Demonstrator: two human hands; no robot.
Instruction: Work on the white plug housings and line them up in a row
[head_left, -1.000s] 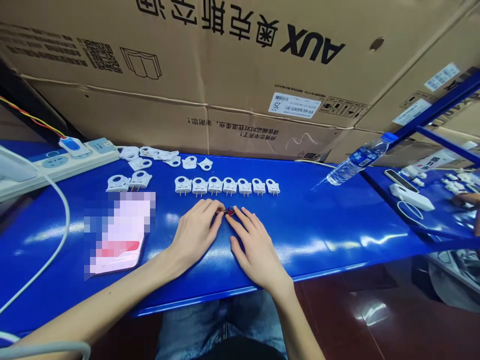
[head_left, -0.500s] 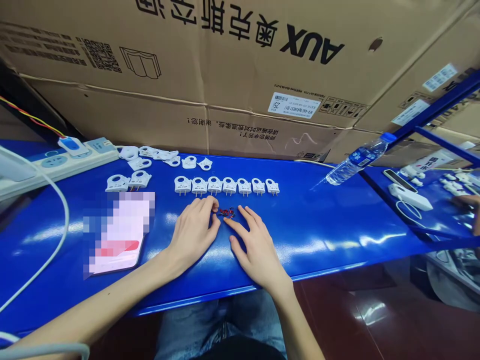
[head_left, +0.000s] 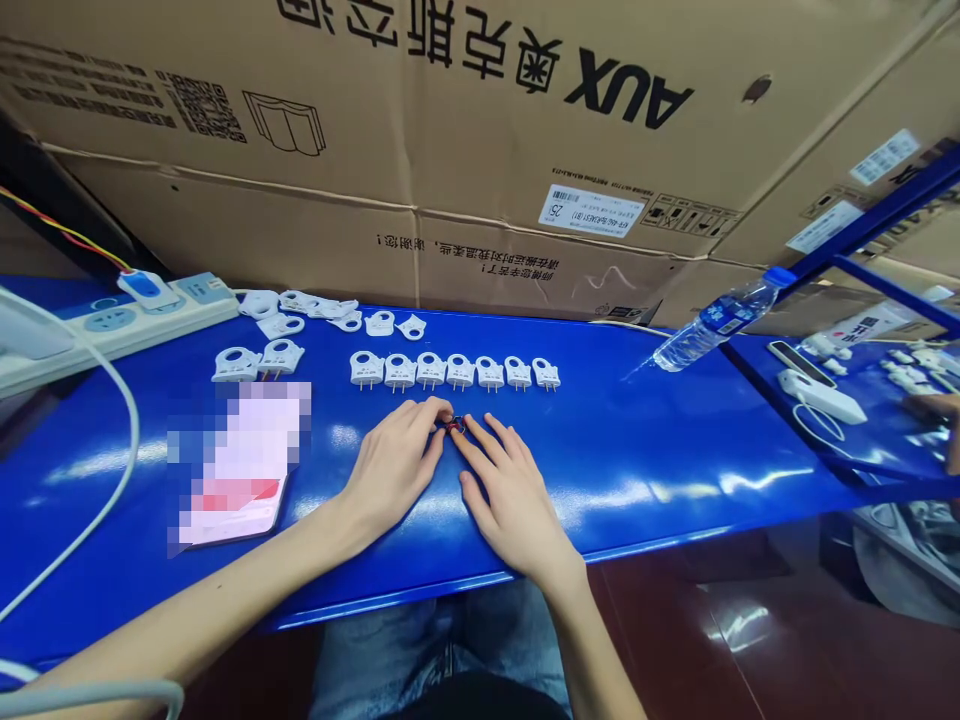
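A small tangle of red and dark wires [head_left: 456,426] lies on the blue table between my two hands. My left hand [head_left: 396,458] has its thumb and index finger brought together at the left side of the wires, closed on them as far as can be seen. My right hand [head_left: 511,485] rests with fingers spread, its index and middle fingertips touching the right side of the wires. Beyond the hands, several white plug pieces [head_left: 460,371] with ring-shaped tops stand in a row, their pins toward me.
More white pieces [head_left: 280,325] lie at the back left, near a power strip [head_left: 112,325]. A phone [head_left: 251,465] rests left of my hands. A bottle [head_left: 720,320] leans at the right by a blue frame. Another person's hand [head_left: 937,410] shows at the far right.
My left hand has moved slightly right and its fingertips now meet the wires. My right fingertips have shifted over the wires, which are more covered.
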